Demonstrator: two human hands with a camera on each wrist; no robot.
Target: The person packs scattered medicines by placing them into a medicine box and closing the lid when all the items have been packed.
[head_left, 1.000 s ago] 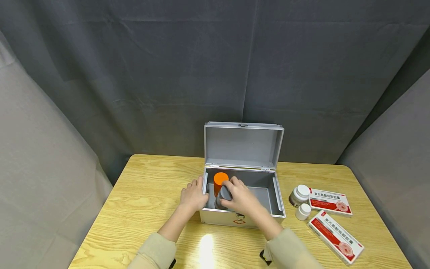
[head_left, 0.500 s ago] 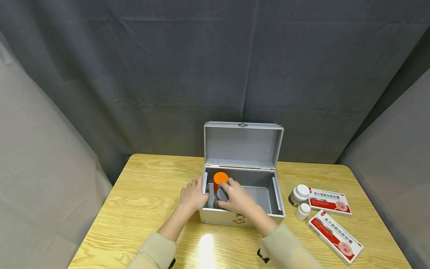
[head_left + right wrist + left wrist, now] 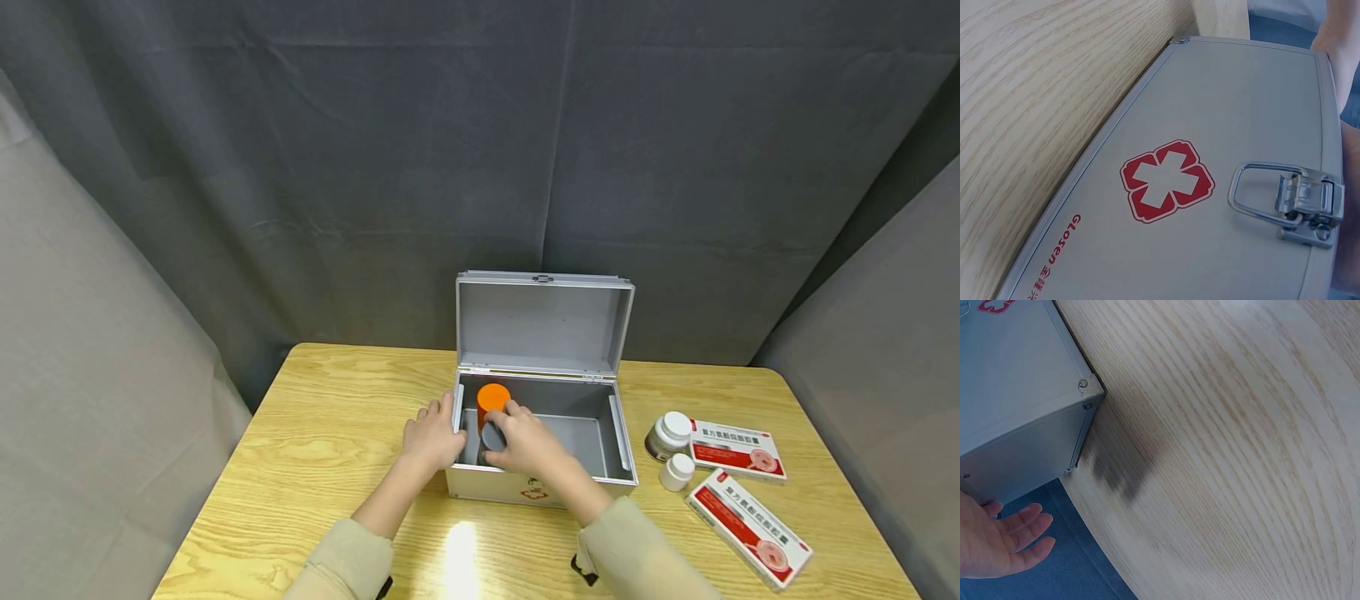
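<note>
An aluminium first-aid case [image 3: 620, 429] stands with its lid [image 3: 542, 325] raised. My right hand [image 3: 531, 442] reaches into its left part and grips a bottle with a dark grey lid [image 3: 491, 436] by the top; the bottle's lower body is hidden by the case front. Just behind that bottle stands an orange container [image 3: 492, 395]. My left hand [image 3: 432, 435] lies against the case's left side, the thumb at the rim. In the left wrist view the fingers [image 3: 1029, 539] extend loosely past the side wall. The right wrist view shows the case's latch [image 3: 1307, 200] hanging at the front.
Right of the case stand a dark bottle with a white cap [image 3: 675, 427] and a small white bottle [image 3: 677, 472]. Two red-and-white medicine boxes [image 3: 738, 450] lie beside them. The wooden table [image 3: 337, 417] ends at a grey curtain [image 3: 360, 208].
My right hand has shifted slightly left with the grey-lidded bottle, bringing it closer to the case's front left corner. The left hand has stayed in place.
</note>
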